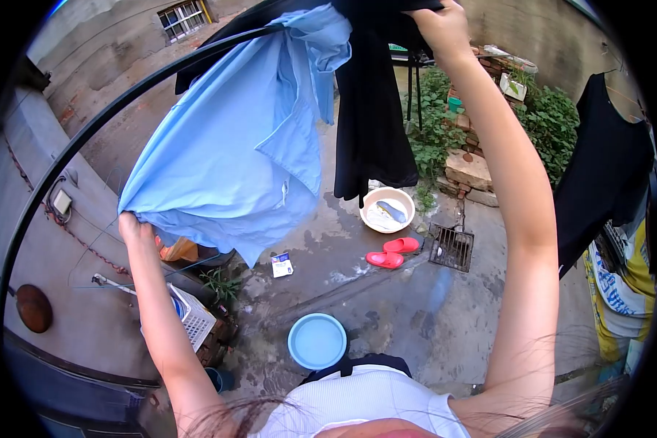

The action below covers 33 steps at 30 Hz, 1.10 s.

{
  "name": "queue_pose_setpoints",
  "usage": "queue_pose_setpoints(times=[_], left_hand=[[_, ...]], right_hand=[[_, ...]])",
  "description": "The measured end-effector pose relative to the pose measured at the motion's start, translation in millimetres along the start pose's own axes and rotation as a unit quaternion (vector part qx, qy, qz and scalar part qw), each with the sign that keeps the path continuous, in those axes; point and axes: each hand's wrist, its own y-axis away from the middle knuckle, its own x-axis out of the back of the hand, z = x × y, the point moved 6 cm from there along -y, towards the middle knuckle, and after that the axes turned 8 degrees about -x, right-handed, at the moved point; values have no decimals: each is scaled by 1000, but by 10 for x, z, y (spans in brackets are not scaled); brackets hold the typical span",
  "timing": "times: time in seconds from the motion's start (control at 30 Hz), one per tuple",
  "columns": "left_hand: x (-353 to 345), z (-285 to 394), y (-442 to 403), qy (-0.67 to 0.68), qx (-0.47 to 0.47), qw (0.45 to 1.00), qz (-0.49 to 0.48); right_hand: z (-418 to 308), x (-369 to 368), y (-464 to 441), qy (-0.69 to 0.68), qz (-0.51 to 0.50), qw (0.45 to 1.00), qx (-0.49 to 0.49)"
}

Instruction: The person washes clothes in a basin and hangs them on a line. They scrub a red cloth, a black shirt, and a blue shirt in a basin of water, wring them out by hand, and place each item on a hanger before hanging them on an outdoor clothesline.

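A light blue shirt [233,153] hangs over a dark curved line [124,106], its upper part bunched at the top. My left hand [135,226] is closed on the shirt's lower left edge and pulls the cloth out to the side. High at the upper right, my right hand [442,33] grips the edge of a black garment [372,109] that hangs beside the shirt. The fingertips of that hand are partly hidden by the dark cloth.
Below are a light blue basin [317,342], a cream basin [365,213] with cloth in it, red slippers [385,259] and a drain grate [451,248]. A white basket [197,321] stands left. Another black garment [609,146] hangs right, near bricks [471,169] and plants.
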Motion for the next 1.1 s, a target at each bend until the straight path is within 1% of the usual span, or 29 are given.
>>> queue_pose_setpoints(times=[0.07, 0.1, 0.13, 0.17, 0.2, 0.23, 0.27, 0.3, 0.33, 0.4, 0.43, 0.47, 0.5, 0.53, 0.57, 0.63, 0.67, 0.73, 0.77, 0.8, 0.87, 0.9, 0.97, 1.0, 1.03, 1.1], left_hand=[[141, 82, -61, -25, 22, 999, -4], [222, 90, -146, -22, 18, 999, -24], [324, 152, -249, -24, 17, 999, -23], [396, 221, -254, -29, 31, 999, -12], [486, 243, -238, -36, 47, 998, 1], [609, 307, -232, -46, 43, 997, 47], [742, 322, -281, -52, 42, 996, 51], [977, 349, -451, -61, 27, 995, 75], [1204, 377, -614, -70, 13, 993, 98], [1393, 447, -525, -91, 28, 990, 104], [1557, 489, -424, -89, 40, 985, 144], [1648, 544, -287, -87, 50, 978, 182], [1692, 551, -282, -134, 65, 984, 96], [1795, 612, -288, -138, 68, 984, 89], [1870, 635, -260, -131, 76, 986, 68], [2046, 616, -145, -121, 99, 987, 38], [2074, 599, -92, -130, 107, 985, 42], [1989, 632, 52, -132, 52, 987, 74], [1843, 651, 262, -185, 14, 974, 133], [1955, 611, 289, -193, 17, 972, 135], [2081, 465, 353, -206, 15, 978, 39], [2008, 486, 517, -246, -9, 968, 55], [1954, 487, 710, -270, -10, 962, 44], [1982, 538, 768, -287, -14, 957, 33], [1981, 540, 798, -276, 2, 961, 6], [1969, 582, 959, -286, -7, 956, 62]], right_hand=[[17, -17, -31, -32, 1, 999, -11], [-120, -51, 14, 77, 24, 997, 2], [-204, -80, 42, 186, 45, 981, 16], [-200, -102, 62, 160, 47, 985, 49], [-156, -97, 61, 159, 44, 985, 45], [-190, -91, 88, 220, 63, 967, 111], [-226, -104, 143, 277, 83, 941, 175], [-305, -123, 235, 284, 83, 953, 71], [-341, -132, 239, 281, 83, 954, 64], [-297, -80, 313, 311, 91, 946, 22], [-253, -24, 296, 314, 108, 938, 94], [-255, 18, 307, 259, 90, 958, 86], [-258, 38, 334, 232, 69, 967, 78], [-269, 50, 350, 206, 49, 975, 73], [-285, 80, 358, 212, 52, 973, 70], [-370, 21, 455, 280, 31, 949, 143], [-413, -5, 509, 269, -2, 957, 108], [-428, 18, 632, 269, -27, 958, 92], [-419, 43, 708, 269, -22, 959, 83], [-441, 67, 798, 262, -34, 964, 40], [-466, 129, 986, 267, -32, 962, 41], [-475, 162, 1054, 267, -34, 963, 31], [-468, 196, 1191, 255, -57, 964, 56], [-399, 221, 1246, 318, -41, 940, 116], [-297, 291, 1321, 323, -24, 938, 121], [-216, 489, 1512, 339, 20, 933, 121]])
